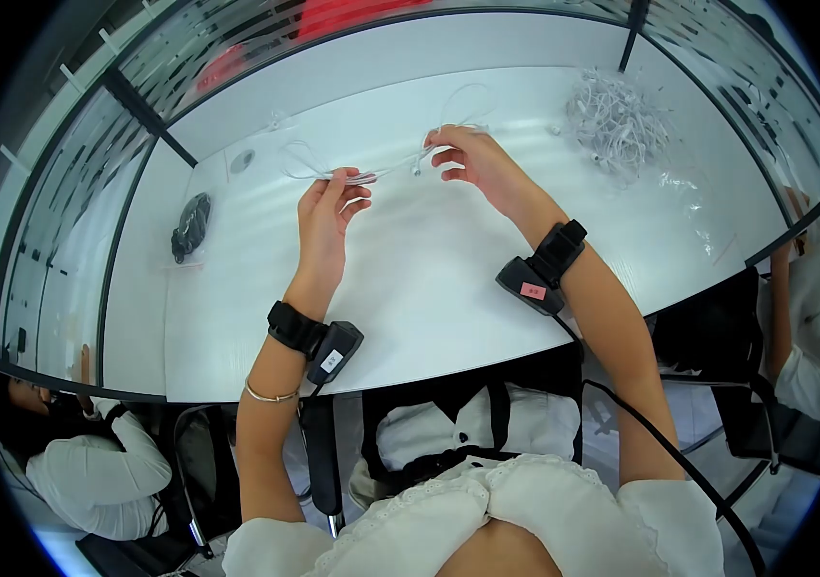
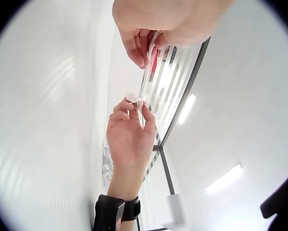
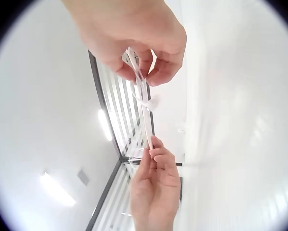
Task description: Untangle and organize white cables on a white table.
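Note:
A looped white cable stretches between the two hands above the white table. The left hand pinches one part of it between thumb and fingers, with a loop sticking out to the left. The right hand pinches the other part, and a thin loop rises above its fingers. Between the hands a small white piece hangs at the cable near the right fingertips, seen in the right wrist view. In the left wrist view the cable passes through the left hand's pinch.
A tangled heap of white cables lies at the back right, with clear plastic bags beside it. A dark bundle is at the left edge of the table. Low partitions surround the table; other people sit at both sides.

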### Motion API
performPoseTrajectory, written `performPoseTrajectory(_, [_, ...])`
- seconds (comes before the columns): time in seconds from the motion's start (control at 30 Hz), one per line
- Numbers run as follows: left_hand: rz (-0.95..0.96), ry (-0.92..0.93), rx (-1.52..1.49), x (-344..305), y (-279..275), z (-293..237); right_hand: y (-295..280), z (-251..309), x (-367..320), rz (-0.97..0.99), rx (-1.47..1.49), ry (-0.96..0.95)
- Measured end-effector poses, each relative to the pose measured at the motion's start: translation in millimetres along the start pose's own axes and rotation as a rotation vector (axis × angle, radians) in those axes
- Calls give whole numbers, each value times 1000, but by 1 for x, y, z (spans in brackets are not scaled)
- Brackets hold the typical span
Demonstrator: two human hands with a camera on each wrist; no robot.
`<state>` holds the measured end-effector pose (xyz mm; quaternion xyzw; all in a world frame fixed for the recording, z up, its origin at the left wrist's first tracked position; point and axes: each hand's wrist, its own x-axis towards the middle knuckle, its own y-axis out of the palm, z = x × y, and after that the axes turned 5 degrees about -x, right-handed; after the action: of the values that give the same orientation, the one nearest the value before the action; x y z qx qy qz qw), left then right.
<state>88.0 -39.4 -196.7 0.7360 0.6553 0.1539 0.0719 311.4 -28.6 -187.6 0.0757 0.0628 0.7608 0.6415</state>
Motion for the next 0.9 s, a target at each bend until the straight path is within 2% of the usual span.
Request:
performPoseTrajectory(0.07, [-33,-25,-23,2,-3,1,2,-1,0,-43,100,30])
performPoseTrajectory(0.17, [-31,-81,-84,6,-11,6,-3,-3,4,12,226,43])
performPoseTrajectory(0.37, [-30,-137,-187,10,-18,10,6,0,4,194,227,-304])
performPoseTrajectory(0.47, [-74,-164,-216,14,-26,16,6,2,5,169,98,-315])
performPoseTrajectory(0.57, [-61,-142,-245,18,-33,15,6,11,2,56,-33,-264])
performPoseTrajectory(0.67, [-66,-137,-246,16,-29,10,-5,5,5,27,-1,-218])
performPoseTrajectory(0.77, [-88,-149,-234,15,-26,11,-5,5,6,-82,232,-136])
performPoseTrajectory(0.87, [-144,-107,-204,16,-28,12,-10,1,6,-246,198,-114])
performPoseTrajectory(0.9, [-127,-112,-192,17,-29,12,-16,1,6,-259,8,-73])
